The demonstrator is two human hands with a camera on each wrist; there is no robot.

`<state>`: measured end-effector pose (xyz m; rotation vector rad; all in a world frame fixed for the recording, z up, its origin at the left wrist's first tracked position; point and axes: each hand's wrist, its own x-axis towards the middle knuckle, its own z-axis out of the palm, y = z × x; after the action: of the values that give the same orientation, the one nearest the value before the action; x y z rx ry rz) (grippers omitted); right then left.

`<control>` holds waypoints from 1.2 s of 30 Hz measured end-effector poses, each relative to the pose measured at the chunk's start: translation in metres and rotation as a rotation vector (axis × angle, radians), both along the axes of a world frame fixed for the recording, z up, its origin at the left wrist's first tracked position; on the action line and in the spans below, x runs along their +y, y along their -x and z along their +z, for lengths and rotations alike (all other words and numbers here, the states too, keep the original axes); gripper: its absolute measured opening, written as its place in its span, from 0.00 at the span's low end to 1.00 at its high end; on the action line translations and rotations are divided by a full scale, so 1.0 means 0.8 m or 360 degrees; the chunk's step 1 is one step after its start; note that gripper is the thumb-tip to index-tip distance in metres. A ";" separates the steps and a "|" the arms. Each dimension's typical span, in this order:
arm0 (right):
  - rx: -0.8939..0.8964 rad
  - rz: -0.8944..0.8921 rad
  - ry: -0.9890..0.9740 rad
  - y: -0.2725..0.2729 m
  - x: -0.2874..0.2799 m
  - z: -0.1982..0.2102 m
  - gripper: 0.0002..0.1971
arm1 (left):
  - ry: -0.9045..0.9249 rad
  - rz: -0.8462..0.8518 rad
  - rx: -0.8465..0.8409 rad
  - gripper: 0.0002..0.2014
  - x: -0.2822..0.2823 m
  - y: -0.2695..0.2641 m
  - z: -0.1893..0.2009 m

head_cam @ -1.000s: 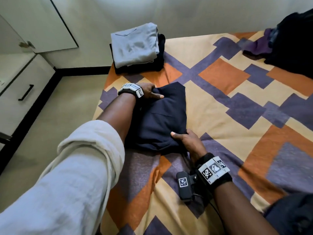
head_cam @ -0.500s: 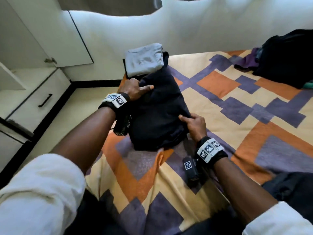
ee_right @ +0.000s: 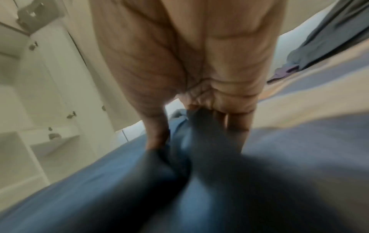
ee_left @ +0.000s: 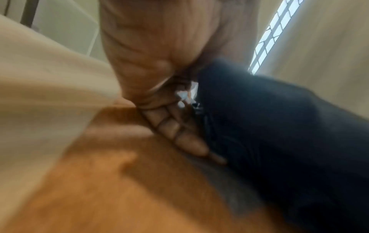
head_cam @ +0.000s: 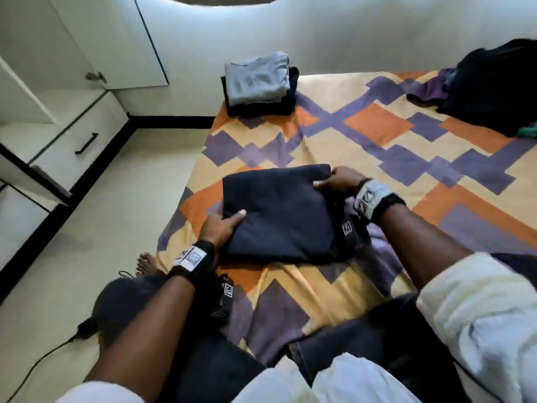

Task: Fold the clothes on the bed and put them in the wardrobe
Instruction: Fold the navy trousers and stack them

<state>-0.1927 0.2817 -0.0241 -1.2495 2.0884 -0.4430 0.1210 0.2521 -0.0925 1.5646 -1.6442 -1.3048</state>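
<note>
A folded dark navy garment (head_cam: 279, 210) lies near the left edge of the patterned bed (head_cam: 377, 170). My left hand (head_cam: 220, 228) grips its near left edge, thumb on top and fingers tucked beneath. My right hand (head_cam: 340, 181) holds the far right corner the same way. In the left wrist view my fingers (ee_left: 179, 134) lie between the orange sheet and the dark cloth (ee_left: 279, 126). The right wrist view shows my thumb and fingers (ee_right: 237, 119) pinching the navy fabric (ee_right: 199, 173). Whether the garment is off the sheet I cannot tell.
A folded stack, grey on black (head_cam: 257, 77), sits at the bed's far left corner. Unfolded dark and purple clothes (head_cam: 494, 82) are heaped at the far right. The white wardrobe (head_cam: 58, 68) with a drawer (head_cam: 78, 144) stands to the left across bare floor.
The navy garment has come back toward me, away from the grey stack. My hands have shifted from its far and near ends to its left edge and right corner.
</note>
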 end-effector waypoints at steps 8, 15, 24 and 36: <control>-0.0695 -0.0493 0.0251 0.018 0.096 -0.001 0.11 | 0.0680 -0.0131 -0.0943 0.22 -0.012 0.046 0.089; -0.0103 -0.0007 -0.0042 0.004 0.099 -0.022 0.06 | 0.1136 -0.0714 -0.1428 0.25 0.056 0.129 0.093; 0.0421 -0.0354 0.0204 0.010 0.103 -0.020 0.09 | 0.0639 -0.0542 -0.2160 0.21 0.050 0.082 0.091; -0.0120 0.0028 0.0293 0.054 0.015 -0.009 0.10 | 0.0959 -0.1017 -0.1516 0.11 0.158 0.205 0.071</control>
<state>-0.2360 0.2934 -0.0309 -1.3331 2.0078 -0.6769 -0.0428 0.3785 -0.0353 1.3598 -2.9274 -0.1119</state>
